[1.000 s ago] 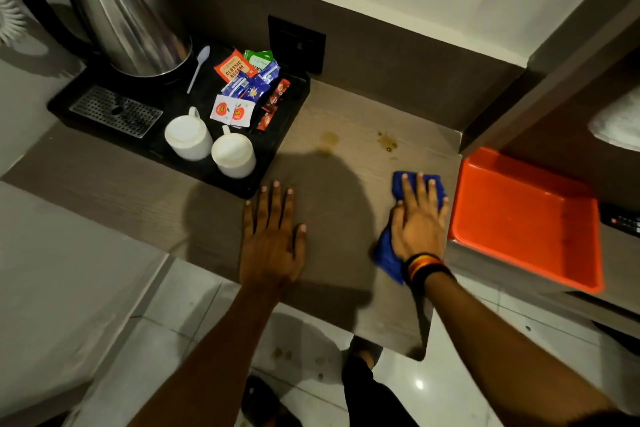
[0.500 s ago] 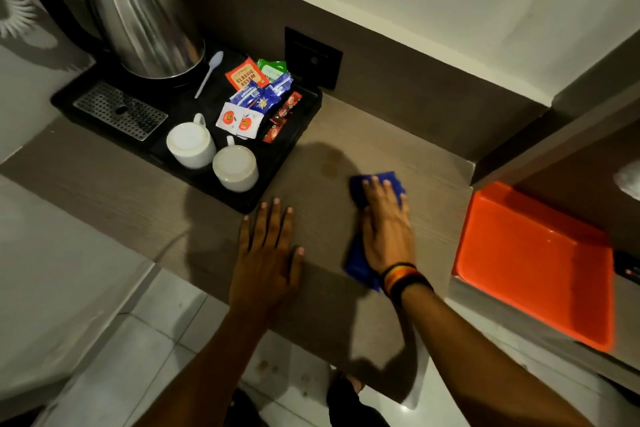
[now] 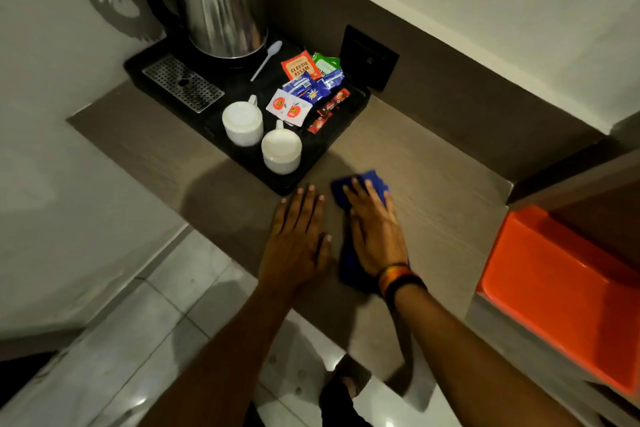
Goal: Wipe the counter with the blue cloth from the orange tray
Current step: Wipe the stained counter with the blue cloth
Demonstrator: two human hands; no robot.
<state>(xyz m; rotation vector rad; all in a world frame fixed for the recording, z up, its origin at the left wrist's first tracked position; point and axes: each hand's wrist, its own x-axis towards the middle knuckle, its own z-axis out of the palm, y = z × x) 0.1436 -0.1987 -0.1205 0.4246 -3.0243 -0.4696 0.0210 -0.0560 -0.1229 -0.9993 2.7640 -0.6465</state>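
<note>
A wood-grain counter [image 3: 433, 191] runs along a brown backsplash, with a black tea tray [image 3: 349, 107] at its back left corner and an empty orange tray [image 3: 554, 288] past its right end. The wiping step looks to be in hand: the right hand [image 3: 375, 230] lies flat, fingers spread, pressing the blue cloth [image 3: 372, 180] near the tea tray's front corner. The left hand [image 3: 298, 236] rests open on the counter, holding nothing. The next stroke probably calls for steady downward pressure, steering clear of the white cups [image 3: 280, 149].

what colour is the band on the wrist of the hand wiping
Striped orange, yellow and black, on the right hand's wristband; the head view shows it.
</note>
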